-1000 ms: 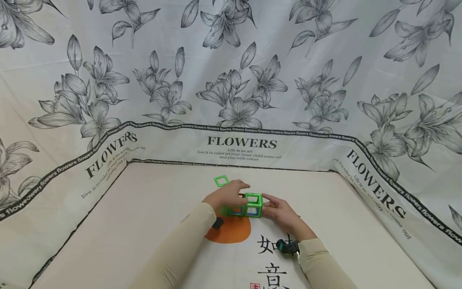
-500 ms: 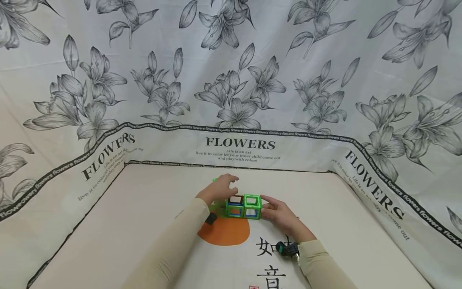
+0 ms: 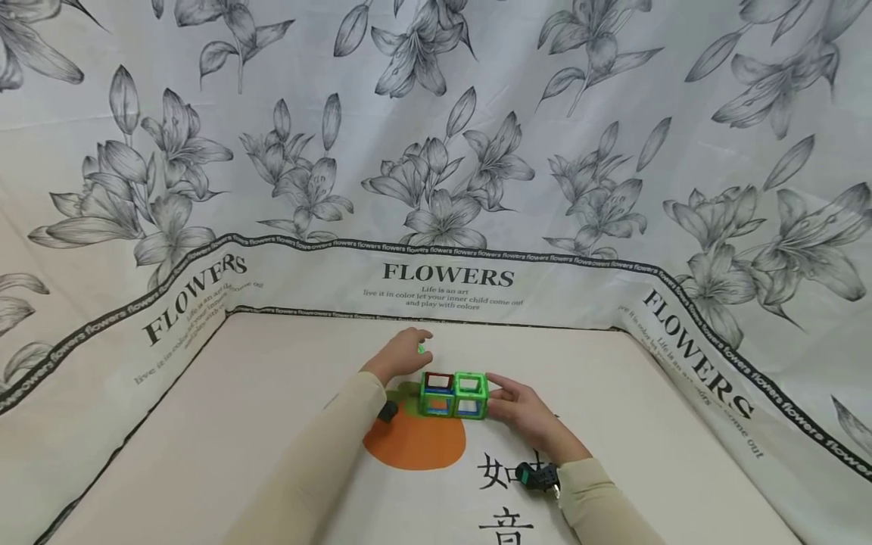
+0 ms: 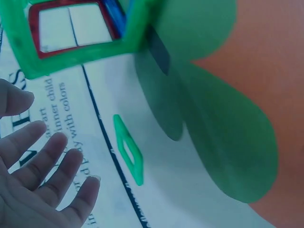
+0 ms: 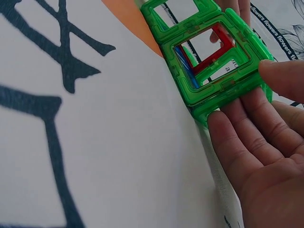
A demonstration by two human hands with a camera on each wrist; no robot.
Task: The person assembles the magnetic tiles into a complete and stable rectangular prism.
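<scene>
Two joined cubes of magnetic tiles [image 3: 470, 394], mostly green with red and blue frames, stand in a row on the table in the head view. My right hand [image 3: 519, 409] holds their right end; in the right wrist view its thumb [image 5: 282, 78] lies on a corner of a green frame and its fingers along the side. My left hand [image 3: 397, 356] reaches past the cubes at the back left, holding nothing, its fingers apart in the left wrist view. Close to it lies a loose green square magnetic tile [image 4: 137, 164], mostly hidden by that hand in the head view.
The white table cloth [image 3: 286, 393] bears a printed orange disc [image 3: 415, 443], green leaves [image 4: 232, 137] and black characters [image 3: 500, 471]. A flower-patterned curtain [image 3: 306, 182] encloses the back and both sides.
My left hand has left the cubes and moved left and back to the loose green tile. My right hand stays at the cubes' right end. The head view has shifted slightly.
</scene>
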